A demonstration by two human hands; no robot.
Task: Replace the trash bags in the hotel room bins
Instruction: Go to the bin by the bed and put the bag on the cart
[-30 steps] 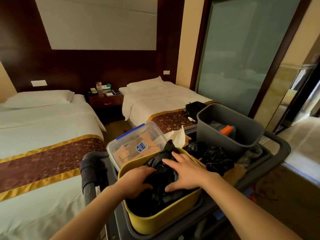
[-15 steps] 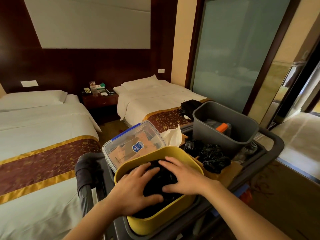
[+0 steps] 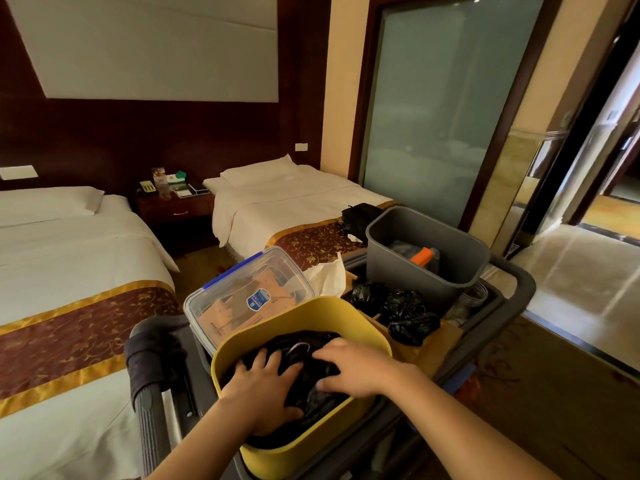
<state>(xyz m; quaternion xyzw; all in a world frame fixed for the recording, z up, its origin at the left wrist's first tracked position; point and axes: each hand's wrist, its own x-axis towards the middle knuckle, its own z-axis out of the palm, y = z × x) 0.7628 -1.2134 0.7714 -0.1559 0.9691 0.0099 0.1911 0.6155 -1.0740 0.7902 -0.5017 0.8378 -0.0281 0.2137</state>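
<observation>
Both hands flat, fingers spread, gripping nothing — left hand (image 3: 265, 386) and right hand (image 3: 353, 368) press the black bag (image 3: 304, 362) into the yellow bin (image 3: 349, 317). Push evenly — squeeze the air out, don't tear it.

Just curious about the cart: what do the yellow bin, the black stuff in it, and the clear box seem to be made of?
Yellow bin: looks like matte moulded plastic, smooth rounded rim. Black bag: thin glossy plastic film, crinkled under the hands. Clear box: transparent rigid plastic, contents visible through it.

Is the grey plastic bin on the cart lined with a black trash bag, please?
No, the grey plastic bin shows bare grey walls with no liner, while loose crumpled black trash bags lie beside it on the cart.
</observation>
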